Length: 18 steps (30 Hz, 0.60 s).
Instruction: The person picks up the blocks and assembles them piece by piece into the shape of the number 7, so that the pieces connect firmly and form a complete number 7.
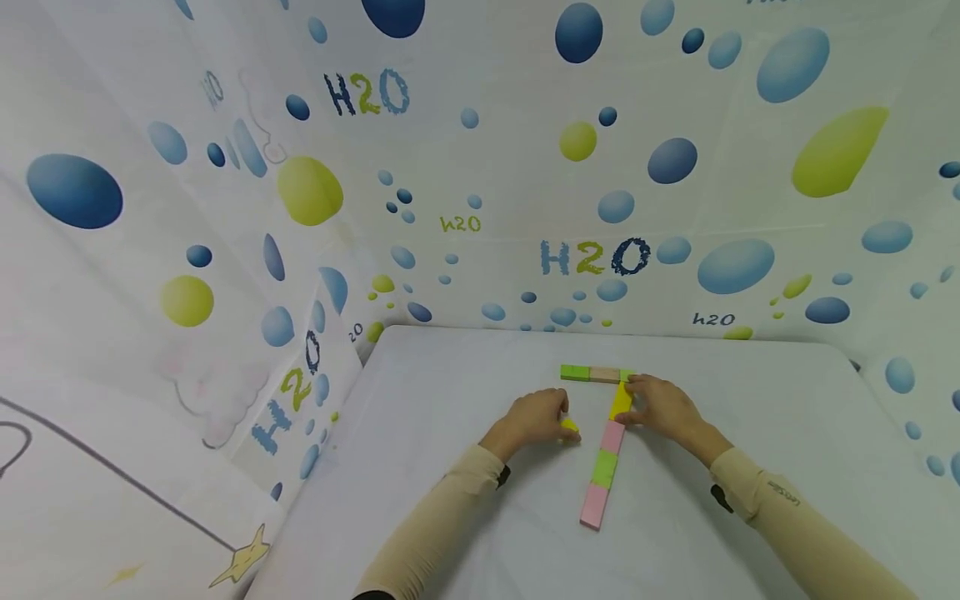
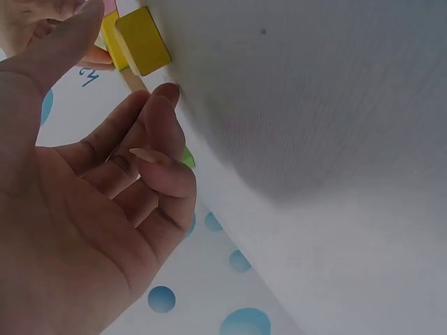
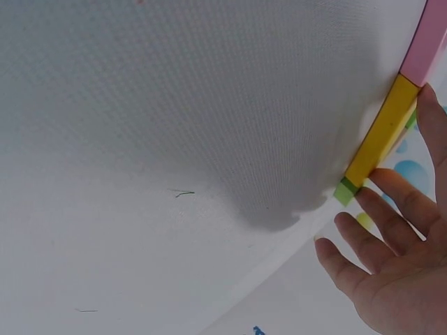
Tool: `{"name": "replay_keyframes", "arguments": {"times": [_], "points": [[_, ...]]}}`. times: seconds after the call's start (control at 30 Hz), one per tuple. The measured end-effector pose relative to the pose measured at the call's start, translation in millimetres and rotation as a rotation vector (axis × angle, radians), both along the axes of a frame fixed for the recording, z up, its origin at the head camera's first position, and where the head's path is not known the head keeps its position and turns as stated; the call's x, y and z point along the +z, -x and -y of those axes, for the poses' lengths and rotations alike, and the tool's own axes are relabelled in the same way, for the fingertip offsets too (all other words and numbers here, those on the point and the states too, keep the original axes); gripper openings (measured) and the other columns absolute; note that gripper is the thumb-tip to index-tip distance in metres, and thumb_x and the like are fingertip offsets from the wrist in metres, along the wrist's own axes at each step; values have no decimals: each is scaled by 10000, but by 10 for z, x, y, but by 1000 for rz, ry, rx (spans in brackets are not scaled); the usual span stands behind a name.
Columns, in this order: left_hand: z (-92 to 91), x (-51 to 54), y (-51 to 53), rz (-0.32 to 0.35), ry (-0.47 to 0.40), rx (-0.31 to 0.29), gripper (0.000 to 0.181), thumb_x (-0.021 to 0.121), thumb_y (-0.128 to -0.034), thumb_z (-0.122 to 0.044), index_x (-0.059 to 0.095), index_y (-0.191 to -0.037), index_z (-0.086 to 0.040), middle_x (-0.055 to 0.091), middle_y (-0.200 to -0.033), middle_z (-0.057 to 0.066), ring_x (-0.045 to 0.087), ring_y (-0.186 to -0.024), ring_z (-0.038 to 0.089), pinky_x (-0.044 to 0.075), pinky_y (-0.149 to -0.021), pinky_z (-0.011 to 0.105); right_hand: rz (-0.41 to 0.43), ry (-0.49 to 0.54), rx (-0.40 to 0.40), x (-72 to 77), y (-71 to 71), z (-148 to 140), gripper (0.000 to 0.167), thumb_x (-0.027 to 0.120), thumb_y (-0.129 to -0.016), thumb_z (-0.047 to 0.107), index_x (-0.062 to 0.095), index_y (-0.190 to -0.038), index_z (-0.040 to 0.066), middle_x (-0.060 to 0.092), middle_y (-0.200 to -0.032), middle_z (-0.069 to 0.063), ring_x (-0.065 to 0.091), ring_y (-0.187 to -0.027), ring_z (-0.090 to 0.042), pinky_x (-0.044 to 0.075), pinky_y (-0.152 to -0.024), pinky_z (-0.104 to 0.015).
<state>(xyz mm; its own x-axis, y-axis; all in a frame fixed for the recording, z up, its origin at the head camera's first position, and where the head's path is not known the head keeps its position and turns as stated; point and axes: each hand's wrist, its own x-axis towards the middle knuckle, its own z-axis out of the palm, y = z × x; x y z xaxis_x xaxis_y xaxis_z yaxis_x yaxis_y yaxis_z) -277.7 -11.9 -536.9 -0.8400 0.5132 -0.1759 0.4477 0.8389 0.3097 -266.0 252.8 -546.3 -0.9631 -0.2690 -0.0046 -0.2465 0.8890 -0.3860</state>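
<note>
In the head view, my left hand (image 1: 532,418) has its thumb and fingers about a yellow block (image 1: 570,425), left of a column of blocks. The left wrist view has that block (image 2: 144,40) between the thumb and the fingertips. My right hand (image 1: 667,407) pinches another yellow block (image 1: 619,403) at the column's upper end, thumb at one end and fingers at the other. Below it run a pink block (image 1: 612,437), a green block (image 1: 604,468) and a pink block (image 1: 594,507). Across the top lie a green block (image 1: 575,372), a plain wooden block (image 1: 604,375) and a green piece (image 1: 626,376), partly hidden by fingers.
A white cloth (image 1: 450,367) covers the table under the blocks. Behind and to the left hang white sheets (image 1: 510,167) printed with blue and green spots and H2O lettering. The table's back edge lies beyond the top row.
</note>
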Motion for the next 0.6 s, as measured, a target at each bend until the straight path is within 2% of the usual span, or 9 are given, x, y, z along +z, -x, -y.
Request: {"name": "replay_keyframes", "arguments": {"times": [0.13,0.37,0.6], "points": [[-7,-17,-34,-10,5,0,487,842,-844,-537,591,-1049,-173,540,-852,-71,507,-716,85,412,-610,242,-3,4,0,6,-4,-4,733,895,-802,445,683,-1302,-48,579,-1446,-260,525,-1339,-486,421,-1100,-623],[-5,-20,-69,-27,-3,-39,352,825,-894,-444,628,-1007,-174,537,-838,-86,507,-727,74,415,-614,236,-14,2,10,10,-8,3,721,898,-802,433,688,-1295,-49,586,-1436,-262,531,-1332,-484,425,-1097,-620],[6,-11,-86,-39,6,-57,323,842,-886,-409,648,-1012,-183,541,-853,-102,510,-741,69,422,-628,242,0,-2,7,10,-4,13,717,895,-804,431,686,-1306,-36,578,-1448,-256,522,-1342,-478,423,-1099,-620]]}}
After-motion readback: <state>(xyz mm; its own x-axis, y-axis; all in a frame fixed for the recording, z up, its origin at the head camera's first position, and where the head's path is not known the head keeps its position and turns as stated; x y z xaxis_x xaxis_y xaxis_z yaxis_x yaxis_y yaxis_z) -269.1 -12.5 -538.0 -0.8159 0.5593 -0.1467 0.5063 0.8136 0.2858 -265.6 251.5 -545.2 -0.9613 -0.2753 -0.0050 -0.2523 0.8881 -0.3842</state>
